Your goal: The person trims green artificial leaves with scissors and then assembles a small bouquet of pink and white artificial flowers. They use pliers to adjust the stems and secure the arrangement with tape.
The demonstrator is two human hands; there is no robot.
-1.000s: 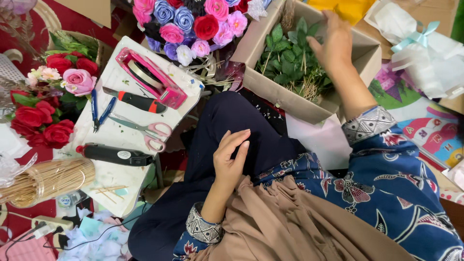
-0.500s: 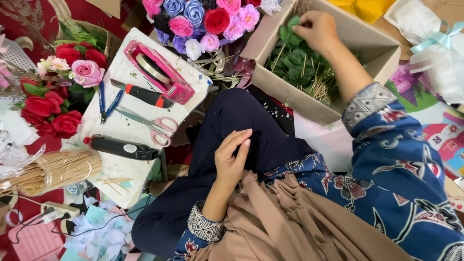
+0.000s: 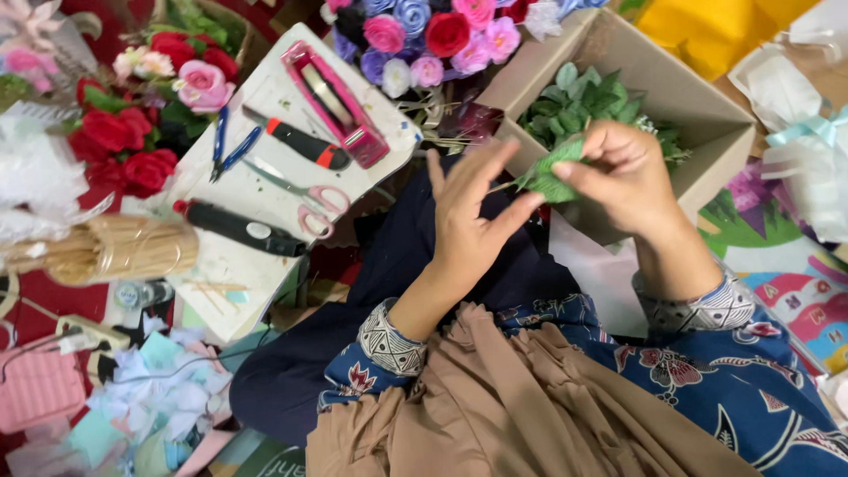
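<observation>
Green leaf sprig (image 3: 549, 174) pinched tight in right hand (image 3: 623, 168), centre-top of frame, just in front of cardboard box (image 3: 707, 115). Left hand (image 3: 473, 221) open, fingers spread, fingertips probably touching stem. Stem best gripped low; leaves kept uncrushed, pulled gently.

A white board (image 3: 265, 190) carries a pink tape dispenser (image 3: 336, 102), scissors (image 3: 300, 190), pliers (image 3: 225, 150) and a black cutter (image 3: 238, 228).

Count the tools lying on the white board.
5: pink tape dispenser, utility knife, blue pliers, pink-handled scissors, black glue gun. More may be hidden beyond the board's edges.
</observation>
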